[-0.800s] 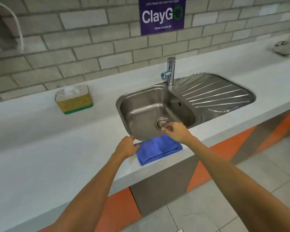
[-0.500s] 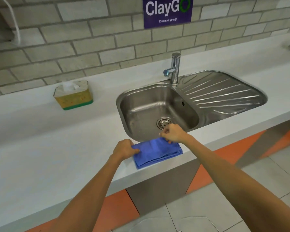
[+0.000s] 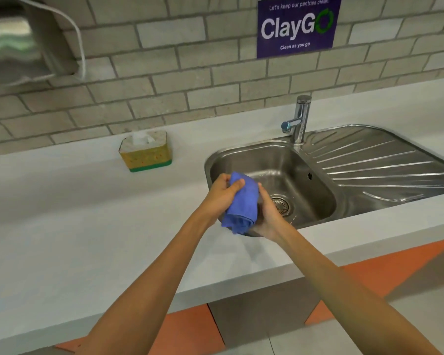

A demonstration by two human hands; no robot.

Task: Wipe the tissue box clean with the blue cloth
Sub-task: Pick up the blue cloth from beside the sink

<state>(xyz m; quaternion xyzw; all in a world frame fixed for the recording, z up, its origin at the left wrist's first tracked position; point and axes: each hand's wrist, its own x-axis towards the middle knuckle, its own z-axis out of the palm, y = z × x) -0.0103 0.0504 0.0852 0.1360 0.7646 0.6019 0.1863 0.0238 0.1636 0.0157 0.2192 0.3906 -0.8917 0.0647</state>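
The blue cloth (image 3: 241,204) is bunched up and held in the air over the left rim of the sink. My left hand (image 3: 222,194) grips its upper left side, thumb across the top. My right hand (image 3: 267,213) cups it from the right and below. The tissue box (image 3: 146,152), yellow with a green base and a white tissue sticking out of its top, stands on the grey counter near the wall, well to the left of and behind both hands.
A steel sink (image 3: 303,185) with drainboard (image 3: 385,165) and a tap (image 3: 299,119) is set into the counter (image 3: 75,239). A metal dispenser (image 3: 18,44) hangs on the brick wall at upper left. A purple sign (image 3: 296,25) is above the tap.
The cloth lay flat on the counter's front edge with both hands on it. Now both hands have lifted it, crumpled, above the sink rim. The camera has moved closer and to the left.
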